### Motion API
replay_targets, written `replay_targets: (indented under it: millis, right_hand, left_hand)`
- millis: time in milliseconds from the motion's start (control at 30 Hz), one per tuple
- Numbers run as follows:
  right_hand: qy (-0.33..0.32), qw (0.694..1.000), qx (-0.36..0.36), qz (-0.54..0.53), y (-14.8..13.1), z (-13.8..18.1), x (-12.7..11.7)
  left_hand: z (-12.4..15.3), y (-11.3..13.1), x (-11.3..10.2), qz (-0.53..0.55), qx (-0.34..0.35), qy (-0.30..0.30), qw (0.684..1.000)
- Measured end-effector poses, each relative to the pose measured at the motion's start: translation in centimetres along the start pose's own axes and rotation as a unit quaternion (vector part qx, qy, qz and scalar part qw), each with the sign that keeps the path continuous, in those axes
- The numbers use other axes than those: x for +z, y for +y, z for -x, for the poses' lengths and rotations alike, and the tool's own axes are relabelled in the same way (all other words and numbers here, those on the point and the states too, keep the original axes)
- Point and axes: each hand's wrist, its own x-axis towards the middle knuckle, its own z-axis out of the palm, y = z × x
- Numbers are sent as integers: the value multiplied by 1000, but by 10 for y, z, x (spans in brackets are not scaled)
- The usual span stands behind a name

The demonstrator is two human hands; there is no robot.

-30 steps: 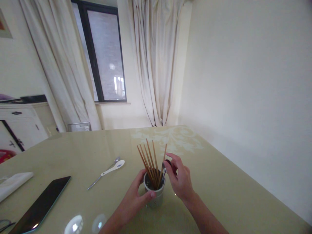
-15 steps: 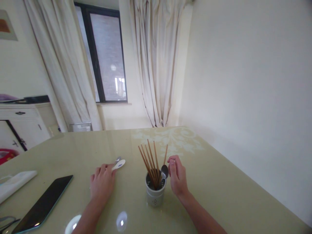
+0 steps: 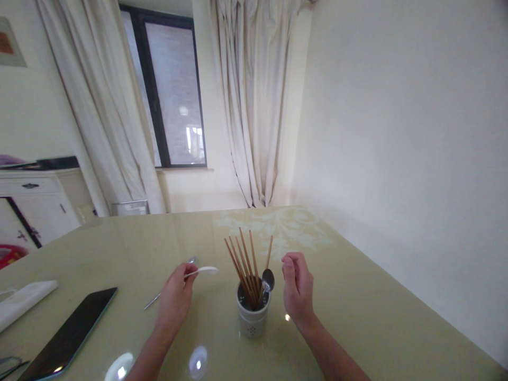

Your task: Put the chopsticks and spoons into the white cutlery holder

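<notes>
My left hand (image 3: 174, 299) pinches a white spoon (image 3: 207, 270) between thumb and fingers, its bowl pointing right. Partly hidden behind that hand, a metal spoon (image 3: 152, 301) lies on the table, its handle end and bowl tip showing. A pale ceramic holder (image 3: 252, 324) stands upright between my hands. Several brown chopsticks (image 3: 245, 262) lean in it, along with another metal spoon (image 3: 268, 280) whose bowl rises over the right rim. Just right of the holder, apart from it, my right hand (image 3: 298, 283) is curled closed with nothing visible in it.
A black tablet-like device (image 3: 69, 333) lies on the glossy greenish table (image 3: 357, 323) at left, beside a white flat object (image 3: 29, 301). A wall (image 3: 416, 185) borders the right side. A white cabinet (image 3: 43, 201), curtains (image 3: 257, 106) and a window are behind.
My left hand has lifted the white spoon and moved it right, uncovering the handle of the metal spoon on the table. My right hand has drawn slightly right, away from the holder.
</notes>
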Motion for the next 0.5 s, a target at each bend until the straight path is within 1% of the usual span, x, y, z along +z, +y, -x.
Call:
replay_targets:
  millis: [67, 133, 200, 233, 267, 333, 400, 500]
  right_hand:
    - [8, 998, -58, 7, -8, 2, -2]
    - [8, 993, -120, 15, -16, 6, -4]
    - [-10, 984, -177, 26, -23, 11, -4]
    - [-27, 979, -200, 32, -25, 14, -4]
    - [-47, 974, -218, 38, -27, 17, -3]
    - [-80, 967, -239, 46, -30, 24, -1]
    - [-94, 962, -255, 39, -32, 28, 0]
    - [-94, 960, -264, 14, -34, 27, -2]
  left_hand:
    - [5, 18, -4, 91, 5, 53, 994]
    - [14, 36, -7, 156, 16, 107, 982]
    - [26, 53, -5, 219, 40, 138, 965]
    - [33, 60, -2, 251, 54, 131, 958]
    - [41, 67, 1, 281, 68, 109, 951]
    - [56, 77, 10, 329, 92, 38, 939]
    - [69, 85, 17, 359, 108, -32, 927]
    - [80, 90, 19, 357, 134, -98, 919]
